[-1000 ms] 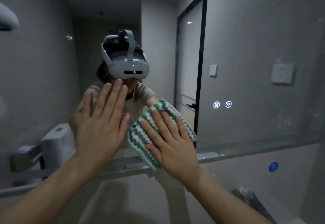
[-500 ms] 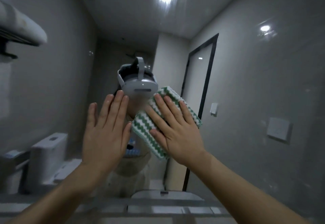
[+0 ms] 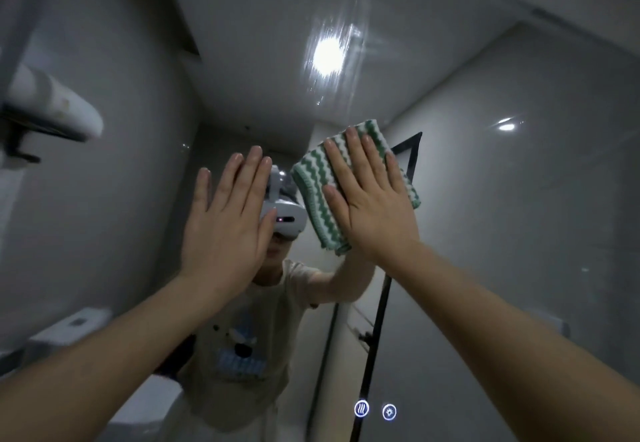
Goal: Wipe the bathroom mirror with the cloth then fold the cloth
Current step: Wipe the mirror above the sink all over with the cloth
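Note:
The bathroom mirror [image 3: 502, 219] fills almost the whole view and reflects the room and me. A folded green-and-white zigzag cloth [image 3: 313, 187] lies flat against the glass, high up near the middle. My right hand [image 3: 372, 202] presses on it with flat, spread fingers; the palm hides most of the cloth. My left hand [image 3: 227, 219] rests flat and bare on the mirror just left of the cloth, fingers together and pointing up, holding nothing.
Two lit touch icons [image 3: 375, 410] glow low on the glass. A white roll on a dark wall bracket [image 3: 52, 112] sits at the upper left. A ceiling lamp [image 3: 327, 57], a black door frame [image 3: 381, 306] and a toilet tank [image 3: 69, 330] appear as reflections.
Both hands have slid upward on the mirror, the right one carrying the cloth up and a little to the right. My view has tilted up toward the ceiling reflection.

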`<state>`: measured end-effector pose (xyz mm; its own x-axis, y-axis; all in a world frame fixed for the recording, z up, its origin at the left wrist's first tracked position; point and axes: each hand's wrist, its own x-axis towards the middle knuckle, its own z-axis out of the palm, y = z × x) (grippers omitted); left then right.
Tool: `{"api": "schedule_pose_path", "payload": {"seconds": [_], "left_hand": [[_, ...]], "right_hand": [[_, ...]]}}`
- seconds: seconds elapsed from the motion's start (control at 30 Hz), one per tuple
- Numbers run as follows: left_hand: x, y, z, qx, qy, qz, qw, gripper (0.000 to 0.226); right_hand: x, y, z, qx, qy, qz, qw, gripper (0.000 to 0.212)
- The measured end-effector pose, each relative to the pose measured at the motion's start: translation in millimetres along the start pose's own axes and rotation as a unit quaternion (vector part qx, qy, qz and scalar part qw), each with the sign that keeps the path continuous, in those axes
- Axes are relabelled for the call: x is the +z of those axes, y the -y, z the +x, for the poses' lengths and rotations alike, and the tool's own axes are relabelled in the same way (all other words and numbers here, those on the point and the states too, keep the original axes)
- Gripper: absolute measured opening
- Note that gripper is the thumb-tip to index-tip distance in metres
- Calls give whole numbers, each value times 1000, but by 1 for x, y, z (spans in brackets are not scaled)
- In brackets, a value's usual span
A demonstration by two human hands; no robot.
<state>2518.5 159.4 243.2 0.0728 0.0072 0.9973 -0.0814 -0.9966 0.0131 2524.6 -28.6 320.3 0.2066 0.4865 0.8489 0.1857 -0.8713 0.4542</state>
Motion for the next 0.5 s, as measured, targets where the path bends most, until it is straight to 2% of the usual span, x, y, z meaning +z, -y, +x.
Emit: {"api": "schedule_pose_path", "payload": {"seconds": [0.5], "left_hand": [[3,-2,111,2,-49,-6,999,61]], "right_hand": [[-40,-53,136,97,-26,45,994,55]]}}
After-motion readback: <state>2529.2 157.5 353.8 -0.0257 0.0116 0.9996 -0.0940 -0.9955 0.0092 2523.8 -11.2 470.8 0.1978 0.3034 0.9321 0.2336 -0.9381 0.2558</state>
